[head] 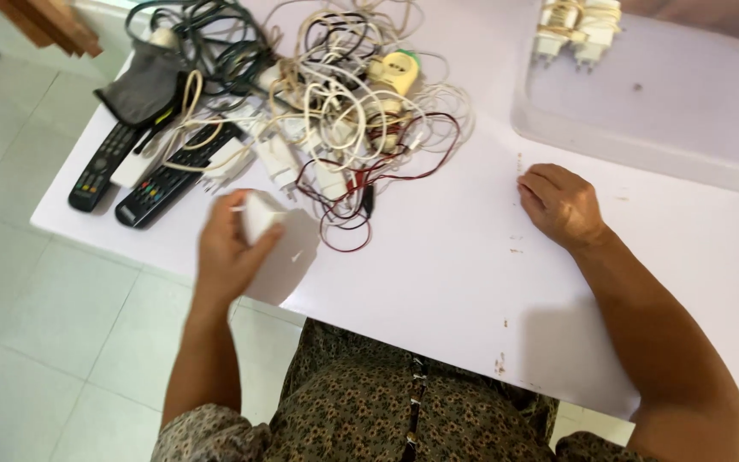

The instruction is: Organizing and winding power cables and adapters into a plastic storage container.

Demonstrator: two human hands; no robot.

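the left hand (231, 248) has its grip closed around a small white charger block (261, 214), held just above the near edge of the white surface (438, 265) — beside a tangled pile of cables (344, 111) and two black remotes (143, 175). the right hand (560, 205) rests loosely curled on the surface, holding nothing — near a clear plastic tray (652, 111).

Bare table (438, 257) lies open across the frame's middle and lower right. A cable tangle (335, 103) and two remotes (143, 175) block the upper left; a clear tray (643, 103) fills the upper right corner.
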